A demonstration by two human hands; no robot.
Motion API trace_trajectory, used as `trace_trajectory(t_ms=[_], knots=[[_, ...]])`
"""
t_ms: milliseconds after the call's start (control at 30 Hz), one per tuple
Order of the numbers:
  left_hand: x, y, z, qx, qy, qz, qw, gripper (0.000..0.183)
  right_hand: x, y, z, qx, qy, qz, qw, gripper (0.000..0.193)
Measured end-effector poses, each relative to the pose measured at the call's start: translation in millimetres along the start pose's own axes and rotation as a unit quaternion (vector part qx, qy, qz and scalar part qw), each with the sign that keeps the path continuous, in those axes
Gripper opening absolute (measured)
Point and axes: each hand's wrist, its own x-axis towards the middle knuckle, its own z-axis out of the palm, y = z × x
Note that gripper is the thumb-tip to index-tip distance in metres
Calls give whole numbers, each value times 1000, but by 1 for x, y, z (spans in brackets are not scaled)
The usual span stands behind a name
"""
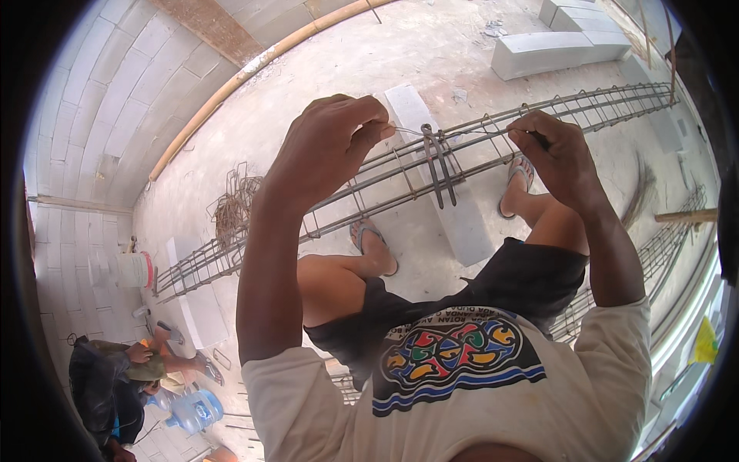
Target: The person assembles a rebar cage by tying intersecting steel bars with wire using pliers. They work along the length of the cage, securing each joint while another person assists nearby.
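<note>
A thin piece of tie wire (pixel 406 129) stretches between my hands above a long rebar cage (pixel 369 202). My left hand (pixel 327 146) pinches one end of it, with the fingers curled and the wrist bent. Over the cage's right part, my right hand (pixel 558 154) is closed in a pinch on the wire's other end. Dark pincers (pixel 439 171) lie across the bars between my hands, their jaws toward the far side and handles toward me. The wire passes close to the jaws; whether it touches them I cannot tell.
A pale block (pixel 466 240) props the cage at mid-length; another block (pixel 198 300) lies under its left end. Bent stirrups (pixel 235 202) are piled beyond it. More blocks (pixel 550 54) stand far right. At lower left, a person (pixel 115 377) sits near a water jug (pixel 195 410).
</note>
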Motion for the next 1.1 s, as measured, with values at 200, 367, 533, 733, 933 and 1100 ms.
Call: trace_trajectory(t_ms=[200,367,533,733,933,1100], knots=[[-57,-7,-20,-66,-52,-167,982,11,-6,-36,16,15,-83,-45,995,16],[-67,-38,-4,-105,-58,-179,976,14,-2,-65,69,-102,-139,-90,981,20],[-64,-81,21,-124,-105,-187,969,21,4,-56,163,-17,-108,-90,990,26],[-81,-174,63,-113,-28,-214,970,29,-7,55,284,10,-129,6,992,24],[-74,-233,107,-108,-226,-280,927,31,-6,98,357,37,-162,176,970,22],[-97,-305,208,-1,-288,-117,950,28,11,89,378,101,-144,205,963,21]])
